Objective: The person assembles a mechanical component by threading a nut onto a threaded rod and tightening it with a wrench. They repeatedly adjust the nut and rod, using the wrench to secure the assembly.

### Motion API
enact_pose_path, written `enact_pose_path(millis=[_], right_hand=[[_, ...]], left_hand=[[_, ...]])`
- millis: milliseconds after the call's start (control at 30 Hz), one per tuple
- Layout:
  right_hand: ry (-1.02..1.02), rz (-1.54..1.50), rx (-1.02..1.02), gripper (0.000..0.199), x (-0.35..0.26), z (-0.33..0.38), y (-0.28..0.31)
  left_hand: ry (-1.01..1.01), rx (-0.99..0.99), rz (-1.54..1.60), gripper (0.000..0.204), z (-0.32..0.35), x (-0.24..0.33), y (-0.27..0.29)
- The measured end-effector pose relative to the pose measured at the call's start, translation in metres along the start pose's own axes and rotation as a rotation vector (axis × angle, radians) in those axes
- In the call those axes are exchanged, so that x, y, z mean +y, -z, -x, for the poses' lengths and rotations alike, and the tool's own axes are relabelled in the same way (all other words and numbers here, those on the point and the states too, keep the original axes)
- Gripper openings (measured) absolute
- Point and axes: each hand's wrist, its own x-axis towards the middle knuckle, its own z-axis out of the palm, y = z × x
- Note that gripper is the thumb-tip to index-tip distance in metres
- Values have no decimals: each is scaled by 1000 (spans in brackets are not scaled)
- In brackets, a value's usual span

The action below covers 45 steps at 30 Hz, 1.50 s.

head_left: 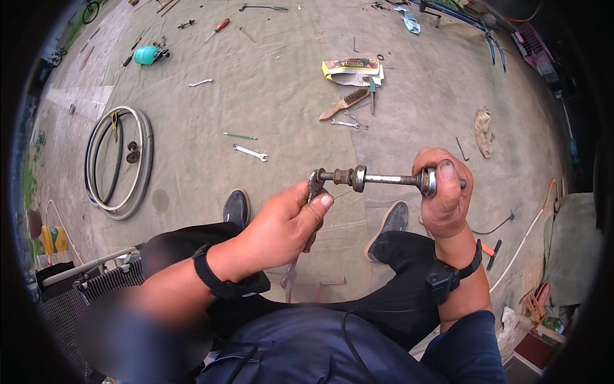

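My left hand point(281, 227) is closed around a wrench point(291, 272), whose shaft runs down below my fist. The wrench's upper end point(316, 179) sits at the left end of a metal wheel axle point(390, 180), held level in front of me. Rusty nuts point(343, 176) and a shiny round cup point(360, 178) sit on the axle's left part. My right hand point(444, 192) grips the axle's right end, thumb pressed on another shiny ring point(432, 182). A threaded tip pokes out past the thumb. My fingers hide part of both ends.
On the ground cloth lie a combination wrench point(249, 152), a wooden wire brush point(345, 104), a screwdriver point(217, 30) and a hex key point(462, 148). Wheel rims and a tyre point(146, 153) lie at the left. A hose point(531, 227) runs along the right.
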Motion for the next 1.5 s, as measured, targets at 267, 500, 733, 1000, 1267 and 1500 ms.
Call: enact_pose_path(millis=[267, 500, 733, 1000, 1267, 1500], right_hand=[[-998, -1155, -16, 51, 11, 3, -51], [-642, -825, 208, 49, 8, -23, -21], [-304, -252, 255, 48, 16, -15, -5], [-25, 13, 38, 48, 3, -9, 9], [227, 87, -65, 33, -2, -11, 8], [272, 167, -122, 30, -9, -7, 1]], left_hand=[[-985, 445, -841, 57, -10, -14, 22], [-649, 310, -513, 28, -6, -8, 20], [-212, -106, 38, 41, 2, 1, 14], [-59, -173, 164, 45, 1, 8, 13], [-7, -144, 134, 39, 0, 8, 10], [-133, -23, 45, 28, -3, -7, -1]])
